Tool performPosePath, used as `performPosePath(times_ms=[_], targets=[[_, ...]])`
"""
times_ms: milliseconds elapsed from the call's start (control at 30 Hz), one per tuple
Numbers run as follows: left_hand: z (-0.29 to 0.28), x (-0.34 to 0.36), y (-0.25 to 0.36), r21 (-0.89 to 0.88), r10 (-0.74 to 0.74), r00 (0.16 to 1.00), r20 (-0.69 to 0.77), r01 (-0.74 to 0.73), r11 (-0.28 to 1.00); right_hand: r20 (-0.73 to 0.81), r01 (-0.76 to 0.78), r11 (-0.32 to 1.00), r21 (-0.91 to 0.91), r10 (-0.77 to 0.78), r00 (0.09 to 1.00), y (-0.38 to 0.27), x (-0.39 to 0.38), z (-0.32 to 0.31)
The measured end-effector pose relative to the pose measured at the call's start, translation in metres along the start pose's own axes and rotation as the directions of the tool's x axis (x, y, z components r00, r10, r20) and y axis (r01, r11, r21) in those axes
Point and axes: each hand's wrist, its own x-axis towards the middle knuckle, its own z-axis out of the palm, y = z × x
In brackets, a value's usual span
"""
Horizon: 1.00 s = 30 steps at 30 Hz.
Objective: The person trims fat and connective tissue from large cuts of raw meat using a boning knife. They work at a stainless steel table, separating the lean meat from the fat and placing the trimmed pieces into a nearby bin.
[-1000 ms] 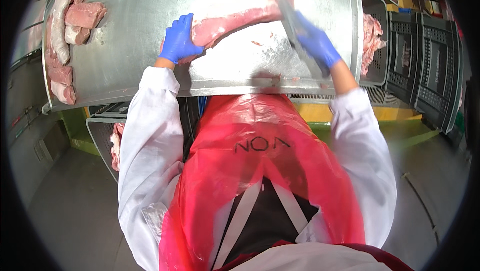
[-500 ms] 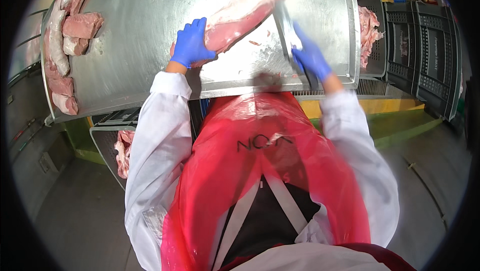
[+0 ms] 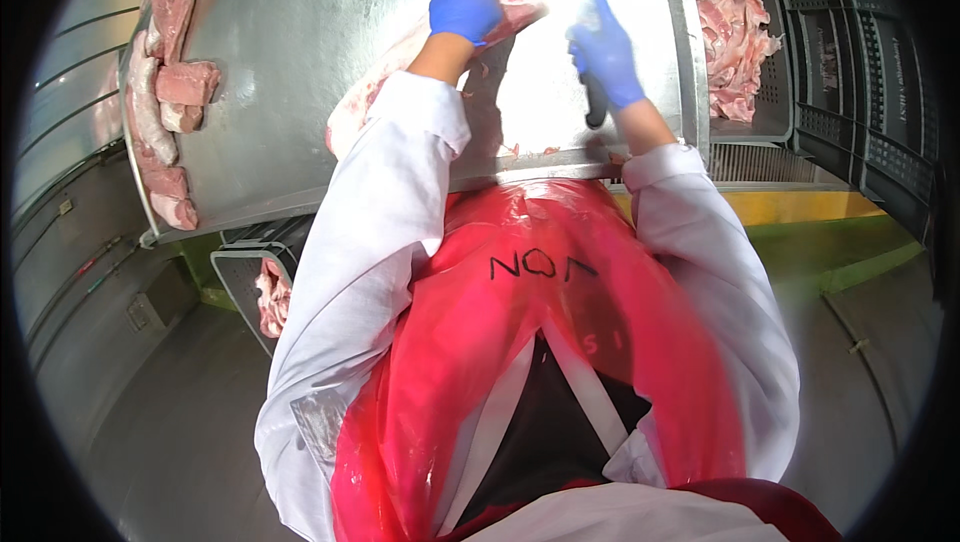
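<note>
A long pork loin lies slantwise on the metal table, its pale fatty side showing along the near part. My left hand, in a blue glove, is closed on its far right part, with the fingers curled down and partly hidden. Off to the right of the meat, my blue-gloved right hand grips a knife by its black handle. Glare washes out the blade. The knife is apart from the loin.
More meat pieces line the left edge of the metal table. A grey crate of trimmings stands at the right, beside stacked dark crates. Below the table's left side sits another crate with meat. Small scraps lie near the front edge.
My left hand has gone from the loin's near left part to its far right part, its spread fingers now curled. The loin has shifted left and nearer. The knife has swung away from it.
</note>
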Motion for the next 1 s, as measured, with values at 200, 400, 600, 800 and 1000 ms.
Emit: performPosePath(times_ms=[200,400,600,800,1000], targets=[[0.005,0.009,-0.029,-0.203,-0.022,0.997,-0.075,0.006,0.979,0.249,-0.020,0.954,-0.299,0.098,0.963,-0.003,0.049,0.052],[0.021,0.007,-0.050,-0.277,-0.075,0.989,-0.125,0.038,0.960,0.464,0.004,0.890,-0.456,0.234,0.854,-0.017,-0.020,0.005],[-0.007,0.010,-0.027,-0.236,-0.005,0.996,-0.094,-0.017,0.972,0.441,0.005,0.885,-0.466,0.227,0.868,-0.015,0.050,0.056],[-0.011,0.023,-0.075,-0.383,-0.064,0.998,0.008,0.063,0.922,0.526,-0.035,0.874,-0.485,0.323,0.787,-0.011,-0.012,0.031],[-0.038,0.035,-0.055,-0.331,0.053,0.998,-0.047,-0.065,0.942,0.495,-0.029,0.948,-0.317,0.192,0.847,0.008,0.024,0.074]])
